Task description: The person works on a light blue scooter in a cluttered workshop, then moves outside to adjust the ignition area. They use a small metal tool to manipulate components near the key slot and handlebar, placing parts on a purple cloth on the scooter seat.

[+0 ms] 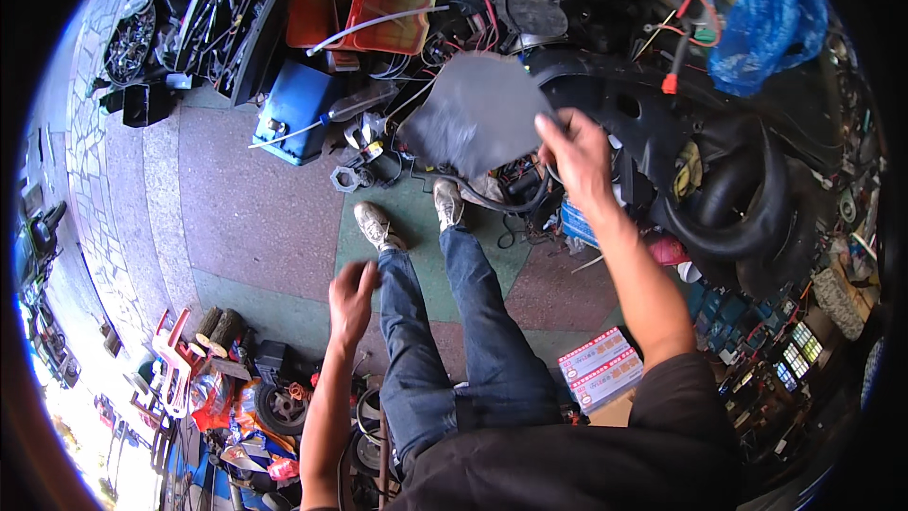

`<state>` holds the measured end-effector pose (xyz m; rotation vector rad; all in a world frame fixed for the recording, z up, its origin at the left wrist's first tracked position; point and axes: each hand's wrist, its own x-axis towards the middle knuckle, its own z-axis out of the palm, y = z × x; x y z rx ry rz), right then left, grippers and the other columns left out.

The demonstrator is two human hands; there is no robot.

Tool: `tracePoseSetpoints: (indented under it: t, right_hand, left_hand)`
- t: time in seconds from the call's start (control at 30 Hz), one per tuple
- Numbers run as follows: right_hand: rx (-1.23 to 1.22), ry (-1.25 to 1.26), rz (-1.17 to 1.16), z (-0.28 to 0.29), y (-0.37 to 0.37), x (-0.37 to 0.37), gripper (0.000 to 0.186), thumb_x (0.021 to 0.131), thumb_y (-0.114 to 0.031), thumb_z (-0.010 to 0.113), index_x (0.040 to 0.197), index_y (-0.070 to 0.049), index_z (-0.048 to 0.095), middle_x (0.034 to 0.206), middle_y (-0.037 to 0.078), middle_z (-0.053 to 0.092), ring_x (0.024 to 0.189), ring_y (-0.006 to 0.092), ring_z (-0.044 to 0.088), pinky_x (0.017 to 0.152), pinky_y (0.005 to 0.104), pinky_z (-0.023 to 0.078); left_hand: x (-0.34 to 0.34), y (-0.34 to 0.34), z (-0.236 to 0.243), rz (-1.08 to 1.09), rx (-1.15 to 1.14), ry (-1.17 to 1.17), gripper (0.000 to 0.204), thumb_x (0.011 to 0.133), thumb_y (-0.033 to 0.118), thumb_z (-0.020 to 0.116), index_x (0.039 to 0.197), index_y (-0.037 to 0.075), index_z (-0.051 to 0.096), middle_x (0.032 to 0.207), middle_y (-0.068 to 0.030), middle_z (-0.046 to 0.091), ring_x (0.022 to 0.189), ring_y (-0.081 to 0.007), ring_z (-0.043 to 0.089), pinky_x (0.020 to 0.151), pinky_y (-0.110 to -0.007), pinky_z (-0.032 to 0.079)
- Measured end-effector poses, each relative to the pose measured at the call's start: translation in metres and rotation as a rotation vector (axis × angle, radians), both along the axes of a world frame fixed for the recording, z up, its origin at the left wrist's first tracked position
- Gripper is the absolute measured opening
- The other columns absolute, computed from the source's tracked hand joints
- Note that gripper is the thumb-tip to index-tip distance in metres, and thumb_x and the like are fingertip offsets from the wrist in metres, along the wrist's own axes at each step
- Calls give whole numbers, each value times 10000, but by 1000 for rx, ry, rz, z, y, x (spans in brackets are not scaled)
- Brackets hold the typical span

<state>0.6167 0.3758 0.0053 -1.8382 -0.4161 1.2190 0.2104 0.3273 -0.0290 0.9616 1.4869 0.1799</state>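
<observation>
Watching from afar, I have the right hand point(582, 159) pinching the grey sheet point(487, 109) by its edge, thumb against fingers, right of the blue box point(301, 99). The left hand point(352, 301), below the box, has bent fingers; whether they press together I cannot tell. Pinching one edge could let the sheet twist, so I'd judge a firm, level grip best
</observation>
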Motion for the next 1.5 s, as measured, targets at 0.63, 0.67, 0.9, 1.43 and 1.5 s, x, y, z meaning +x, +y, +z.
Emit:
tracePoseSetpoints:
  t: [0.63,0.67,0.9,1.43,1.5]
  right_hand:
    - [-36,-437,-62,163,-162,-49,262,945,-177,801,1060,-8,637,1003,109,704,824,195,696,696,340,547]
    - [-74,-690,36,175,-160,-43,317,917,-177,819,1108,-7,631,1096,140,688,931,240,691,774,375,551]
    - [393,-1127,715,224,-117,-23,324,878,-201,737,1145,-22,702,1235,162,669,1244,314,585,1132,485,389]
    - [402,269,1030,256,-194,40,275,1048,-253,646,1144,-4,716,971,160,758,882,232,700,824,384,526]
    - [426,353,983,253,-203,43,257,1063,-218,640,1164,5,715,988,126,763,906,155,669,858,352,518]
  left_hand:
    - [151,71,151,-582,197,-141,291,967,190,734,1069,-82,724,880,-108,749,783,-123,665,724,-339,557]
    - [156,71,160,-635,213,-69,277,950,187,741,1034,-77,732,837,-118,739,755,-128,663,705,-346,553]
    - [206,57,210,-1093,544,-105,240,899,238,781,911,1,742,799,-218,704,703,-362,678,674,-440,532]
    - [241,16,305,-1436,-130,-391,236,1038,222,696,1077,6,781,809,-101,721,752,-117,619,695,-330,514]
    - [241,7,305,-1349,-106,-466,232,1034,208,705,1048,-11,782,782,-77,711,737,-78,579,671,-314,496]
